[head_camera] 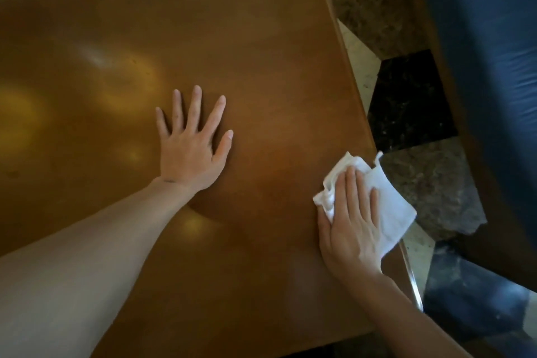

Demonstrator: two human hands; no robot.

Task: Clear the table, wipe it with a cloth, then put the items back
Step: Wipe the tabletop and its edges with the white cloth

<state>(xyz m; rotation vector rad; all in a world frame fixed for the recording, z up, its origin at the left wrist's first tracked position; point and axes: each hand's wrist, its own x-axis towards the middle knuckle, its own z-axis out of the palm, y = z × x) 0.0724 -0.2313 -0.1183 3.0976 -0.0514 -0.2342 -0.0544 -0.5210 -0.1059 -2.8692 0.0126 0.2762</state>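
Here we press the cloth (383, 206) under our flat right hand (353, 224) at the table's (261, 52) right edge, part of it overhanging. Our left hand (193, 142) lies spread on the wood. One more outward stroke could drag the cloth off onto the floor (430, 183).

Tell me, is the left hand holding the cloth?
No, the left hand lies flat on the table, while the cloth sits under the right hand near the table's right edge.
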